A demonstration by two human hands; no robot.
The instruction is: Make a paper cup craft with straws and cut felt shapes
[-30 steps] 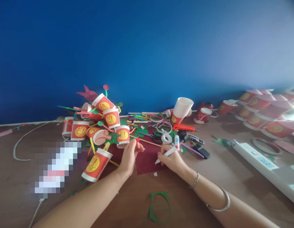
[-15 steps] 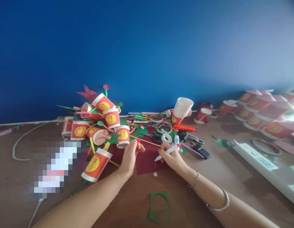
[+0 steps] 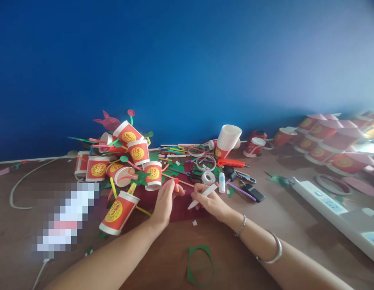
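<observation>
My left hand [image 3: 165, 200] rests on a dark red felt sheet [image 3: 177, 211] and pinches a small red cap [image 3: 176, 181] between thumb and fingers. My right hand [image 3: 208, 201] grips a white pen [image 3: 201, 195], with its red tip pointing down-left onto the felt. Both hands sit close together over the sheet. Just behind them lie a tape roll [image 3: 208, 177] and a small glue bottle [image 3: 222, 182].
A heap of red paper cups [image 3: 126, 161] with straws lies to the left. A white cup stack [image 3: 228, 139], scissors [image 3: 194, 177], an orange cutter [image 3: 232, 163], keys [image 3: 250, 192] and more red cups [image 3: 325, 141] sit behind and right. A white power strip [image 3: 334, 209] lies right; a green felt ring [image 3: 199, 266] is near me.
My right hand has slid left toward my left hand, bringing the pen tip further onto the felt. My left hand keeps its pinch on the cap.
</observation>
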